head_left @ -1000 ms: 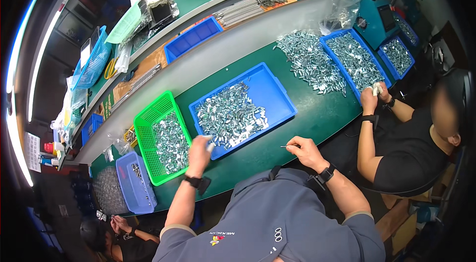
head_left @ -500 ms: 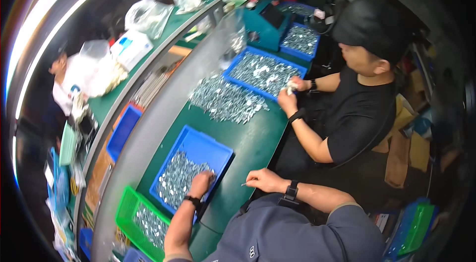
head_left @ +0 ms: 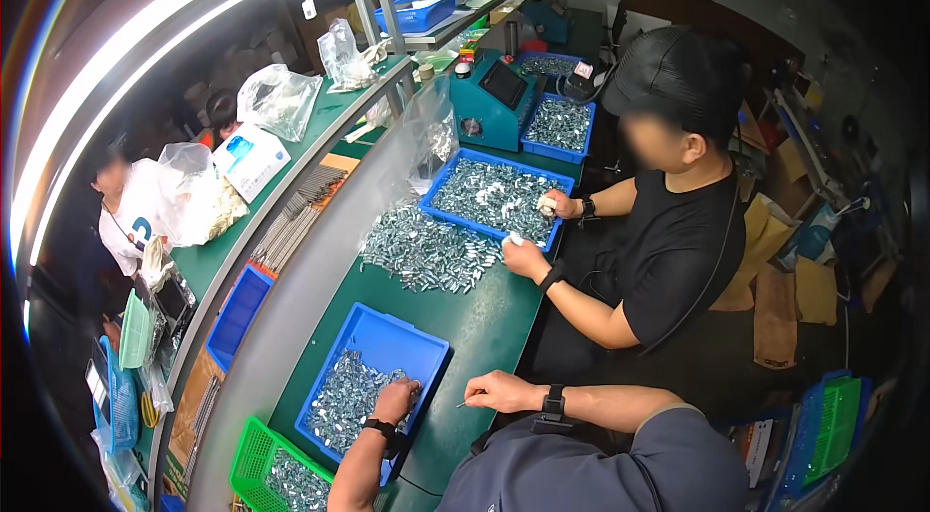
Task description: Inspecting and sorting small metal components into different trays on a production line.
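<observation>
My left hand [head_left: 391, 402] is in the blue tray [head_left: 392, 338] at the lower middle, fingers curled down at its right side. Small shiny metal pieces [head_left: 341, 403] fill much of that tray, and whatever the fingers grip is hidden. To the right, over the green tabletop [head_left: 475, 342], my right hand [head_left: 501, 391] pinches a small metal piece [head_left: 460, 404] that pokes out past the fingertips. A green basket [head_left: 254, 449] with similar pieces stands left of the tray, beside my left forearm.
Across the table a co-worker in black [head_left: 659, 250] holds white cloth at a second blue tray [head_left: 484, 227] of metal pieces. A loose heap [head_left: 426, 246] lies beside it. A teal machine [head_left: 489, 105] stands behind. A metal-edged shelf [head_left: 291, 149] runs along the left.
The view has tilted, so the scene sits lower. My left hand stays in the tray and my right hand keeps its pinch. The co-worker's hands have moved apart.
</observation>
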Tool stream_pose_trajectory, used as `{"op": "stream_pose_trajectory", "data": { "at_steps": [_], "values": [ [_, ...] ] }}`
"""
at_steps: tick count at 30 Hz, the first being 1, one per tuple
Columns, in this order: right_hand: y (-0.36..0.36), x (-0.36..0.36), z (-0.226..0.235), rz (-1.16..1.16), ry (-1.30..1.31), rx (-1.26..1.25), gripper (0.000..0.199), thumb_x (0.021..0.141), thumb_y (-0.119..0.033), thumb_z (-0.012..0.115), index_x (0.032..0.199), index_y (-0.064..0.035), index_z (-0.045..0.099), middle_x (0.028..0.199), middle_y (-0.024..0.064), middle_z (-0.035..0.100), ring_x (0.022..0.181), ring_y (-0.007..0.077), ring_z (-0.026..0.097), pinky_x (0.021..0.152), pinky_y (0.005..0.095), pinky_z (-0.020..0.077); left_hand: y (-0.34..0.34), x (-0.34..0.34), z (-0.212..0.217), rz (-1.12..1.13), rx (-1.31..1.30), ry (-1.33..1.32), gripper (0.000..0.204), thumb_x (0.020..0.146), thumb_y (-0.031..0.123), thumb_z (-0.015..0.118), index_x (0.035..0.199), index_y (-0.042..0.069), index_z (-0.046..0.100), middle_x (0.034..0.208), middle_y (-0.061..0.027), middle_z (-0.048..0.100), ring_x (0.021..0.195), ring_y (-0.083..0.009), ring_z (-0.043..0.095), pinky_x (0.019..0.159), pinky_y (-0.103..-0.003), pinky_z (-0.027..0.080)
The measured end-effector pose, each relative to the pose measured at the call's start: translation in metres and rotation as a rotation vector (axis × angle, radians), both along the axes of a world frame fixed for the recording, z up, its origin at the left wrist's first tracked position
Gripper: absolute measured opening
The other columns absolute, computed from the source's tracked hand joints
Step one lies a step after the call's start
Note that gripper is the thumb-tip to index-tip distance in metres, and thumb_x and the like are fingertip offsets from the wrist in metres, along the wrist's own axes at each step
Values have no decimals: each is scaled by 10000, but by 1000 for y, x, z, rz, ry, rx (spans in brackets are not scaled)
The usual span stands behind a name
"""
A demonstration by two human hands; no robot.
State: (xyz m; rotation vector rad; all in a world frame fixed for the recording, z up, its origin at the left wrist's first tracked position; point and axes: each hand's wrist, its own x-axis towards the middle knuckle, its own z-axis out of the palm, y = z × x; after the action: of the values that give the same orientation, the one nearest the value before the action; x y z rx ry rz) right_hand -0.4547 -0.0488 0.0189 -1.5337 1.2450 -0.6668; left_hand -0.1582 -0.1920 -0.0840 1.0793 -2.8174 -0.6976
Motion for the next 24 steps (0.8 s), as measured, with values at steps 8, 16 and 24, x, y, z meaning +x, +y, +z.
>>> {"op": "stream_pose_trajectory", "data": {
  "at_steps": [8,16,24],
  "values": [
    [7,3,-1,-40,19,-3,252,968,-263,659,1055,-32,711,952,147,747,890,291,718,808,398,544,13,6,21,89,5,73,134,902,153,704,1003,66,720,941,-166,704,883,-373,695,776,-457,563],
    [-8,25,-4,-86,-57,-210,238,977,-210,650,1123,-32,709,1028,149,743,952,287,715,856,378,552,85,3,65,648,508,666,189,960,164,729,1090,29,750,966,-74,765,918,-137,701,836,-308,552],
    [-32,51,52,-158,-265,-92,172,988,-100,661,1116,3,711,890,26,710,768,82,607,689,249,496,108,-24,129,754,746,1101,205,1025,172,656,1160,29,711,992,-43,733,883,-129,673,816,-290,539]
  ]
}}
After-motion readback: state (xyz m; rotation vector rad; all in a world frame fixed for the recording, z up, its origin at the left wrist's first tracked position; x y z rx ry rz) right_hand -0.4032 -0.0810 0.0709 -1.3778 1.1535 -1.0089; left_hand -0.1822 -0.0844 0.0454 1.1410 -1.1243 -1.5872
